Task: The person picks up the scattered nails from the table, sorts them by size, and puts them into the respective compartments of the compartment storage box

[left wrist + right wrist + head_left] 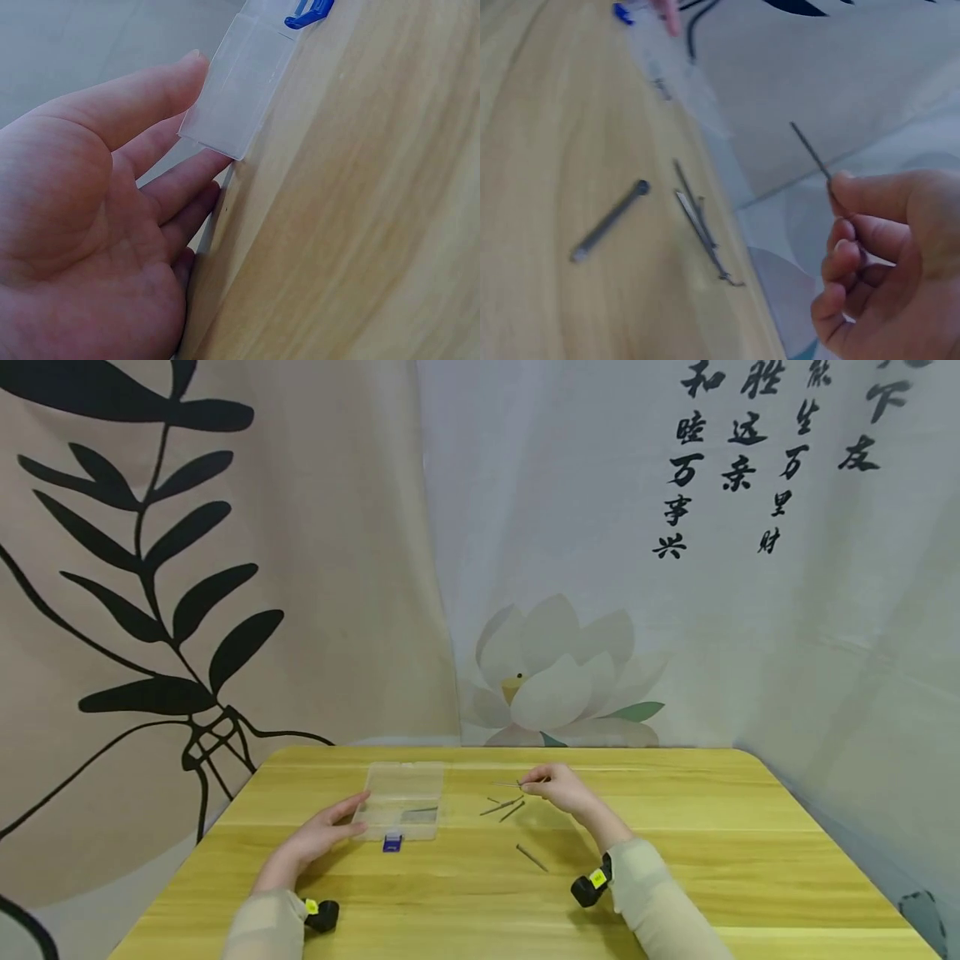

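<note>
A clear plastic box (pixel 372 833) with its lid (pixel 405 781) raised lies on the table, a blue latch (pixel 392 842) at its front. My left hand (pixel 318 837) holds its left end, thumb at the rim and fingers against the side, as the left wrist view (pixel 90 195) shows too. Inside the box lies a thin grey piece (pixel 420 810). Between thumb and fingertips my right hand (pixel 558 789) pinches a thin dark metal rod (pixel 808 146), raised off the table; its exact kind cannot be told.
Several slim metal pieces (pixel 497 808) lie close together right of the box, one apparently bent at its end. A thicker metal rod with a rounded head (pixel 607 223) lies apart, nearer the front. Behind the wooden table (pixel 675 860) hangs a printed cloth (pixel 360 568).
</note>
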Tool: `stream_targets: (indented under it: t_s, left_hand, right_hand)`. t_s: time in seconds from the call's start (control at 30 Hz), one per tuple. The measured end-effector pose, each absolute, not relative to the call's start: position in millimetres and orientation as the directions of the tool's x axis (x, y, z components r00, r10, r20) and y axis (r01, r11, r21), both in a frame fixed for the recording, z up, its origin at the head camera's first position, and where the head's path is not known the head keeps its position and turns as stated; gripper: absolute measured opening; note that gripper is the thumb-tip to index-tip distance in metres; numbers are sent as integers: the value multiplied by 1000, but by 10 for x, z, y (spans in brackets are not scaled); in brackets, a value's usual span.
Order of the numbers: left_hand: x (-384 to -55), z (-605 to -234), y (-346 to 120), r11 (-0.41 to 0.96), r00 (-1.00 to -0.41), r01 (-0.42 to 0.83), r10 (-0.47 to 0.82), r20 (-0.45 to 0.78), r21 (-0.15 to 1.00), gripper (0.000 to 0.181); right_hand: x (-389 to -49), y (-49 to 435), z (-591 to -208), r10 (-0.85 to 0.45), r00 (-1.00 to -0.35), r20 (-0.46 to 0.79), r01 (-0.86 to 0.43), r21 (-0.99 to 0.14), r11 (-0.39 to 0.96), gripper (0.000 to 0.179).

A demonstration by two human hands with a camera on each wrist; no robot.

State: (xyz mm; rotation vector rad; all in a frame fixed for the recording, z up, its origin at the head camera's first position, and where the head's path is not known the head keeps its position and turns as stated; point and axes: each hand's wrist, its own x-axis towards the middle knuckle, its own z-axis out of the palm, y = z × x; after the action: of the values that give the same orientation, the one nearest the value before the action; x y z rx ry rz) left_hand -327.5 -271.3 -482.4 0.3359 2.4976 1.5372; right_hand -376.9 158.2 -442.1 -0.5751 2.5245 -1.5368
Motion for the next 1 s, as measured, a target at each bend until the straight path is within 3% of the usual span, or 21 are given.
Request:
stream_targets:
  t_s: [1.0]
  left_hand:
    - [-3259, -4856, -2733, 447, -967, 92, 254, -27, 890, 66]
  right_hand:
    - [-4035, 331, -4257, -571, -807, 148, -472, -743, 474, 13]
